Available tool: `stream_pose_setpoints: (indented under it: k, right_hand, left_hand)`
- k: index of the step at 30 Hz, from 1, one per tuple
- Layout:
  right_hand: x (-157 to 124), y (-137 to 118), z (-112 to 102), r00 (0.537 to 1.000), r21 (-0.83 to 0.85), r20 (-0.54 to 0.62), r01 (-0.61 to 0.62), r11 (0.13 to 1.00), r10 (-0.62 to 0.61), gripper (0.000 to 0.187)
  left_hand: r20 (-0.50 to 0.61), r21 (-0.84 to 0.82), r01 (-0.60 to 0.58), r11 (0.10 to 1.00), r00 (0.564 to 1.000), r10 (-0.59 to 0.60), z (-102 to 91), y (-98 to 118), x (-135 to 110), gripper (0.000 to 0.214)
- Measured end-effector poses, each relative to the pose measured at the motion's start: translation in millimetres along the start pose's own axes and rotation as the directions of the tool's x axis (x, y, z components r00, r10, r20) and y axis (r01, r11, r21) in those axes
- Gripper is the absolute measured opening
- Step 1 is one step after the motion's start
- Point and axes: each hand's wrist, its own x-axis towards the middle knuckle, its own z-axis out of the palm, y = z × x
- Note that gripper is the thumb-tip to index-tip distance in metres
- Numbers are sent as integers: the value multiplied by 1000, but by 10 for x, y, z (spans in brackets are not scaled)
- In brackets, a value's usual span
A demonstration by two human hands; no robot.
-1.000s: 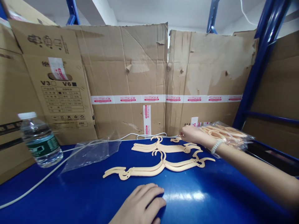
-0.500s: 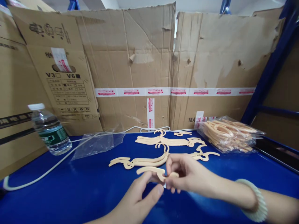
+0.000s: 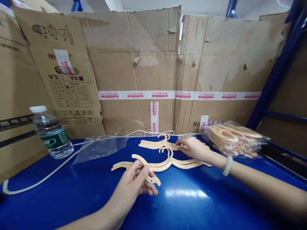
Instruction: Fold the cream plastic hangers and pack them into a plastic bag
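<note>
Well beyond both hands, a wall of worn cardboard boxes [image 3: 134,70], taped across the middle. Under the hands, a glossy blue counter [image 3: 203,204]. Just right of the right hand, a clear packet of hangers [image 3: 235,139], stacked flat. Far out to the left of the left hand, a water bottle [image 3: 51,132], upright, white cap on. Ahead and left of the left hand, a crumpled plastic bag [image 3: 98,148], with a white cable [image 3: 48,175] trailing past it toward the boxes. Between the two hands, a cream hanger [image 3: 182,164] flat on the counter; just behind it, a second hanger [image 3: 153,144]. Right hand [image 3: 192,147] stretched forward, palm down, fingers laid on that second hanger; cannot tell whether closed on it. Left hand [image 3: 134,182] just above the counter, gripping a curved hanger piece [image 3: 146,169] between thumb and fingers. On the right wrist, a pale bead bracelet [image 3: 227,166].
</note>
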Motion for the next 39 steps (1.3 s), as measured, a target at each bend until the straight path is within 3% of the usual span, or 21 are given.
stream_pose_setpoints:
  k: [3, 7, 14, 16, 21, 27, 33, 39]
  right_hand:
    - [18, 174, 118, 999, -60, 41, 4, 998, -2, 5]
    - [34, 151, 151, 999, -77, 44, 0, 997, 3, 10]
    - [137, -6, -221, 999, 19, -45, -24, 1000, 25, 9]
    - [69, -53, -337, 996, 57, -79, -29, 998, 34, 3]
    - [-418, -215, -404, 997, 277, -67, -16, 961, 36, 20]
    - [-869, -321, -248, 996, 327, -70, -36, 944, 62, 14]
    - [-902, -273, -195, 989, 303, -149, 26, 953, 21, 5]
    - [-943, -226, -171, 969, 161, -245, 73, 984, -32, 7]
  left_hand:
    - [-15, -7, 9, 1000, 1000, -9, -36, -25, 0, 45]
    - [-42, 22, 1, 1000, 999, 0, -110, -18, -43, 43]
    - [-116, 151, -69, 986, 989, 87, -260, 122, -106, 32]
    - [-150, 176, -89, 980, 982, 116, -304, 143, -102, 29]
    - [-142, 228, -87, 970, 982, 122, -392, 168, -76, 30]
    - [-116, 45, -96, 994, 988, 101, -402, 143, -52, 39]
    - [-30, -122, -37, 992, 999, 33, -362, 114, -93, 31]
    - [119, -237, 17, 971, 993, 12, -345, 76, -128, 21]
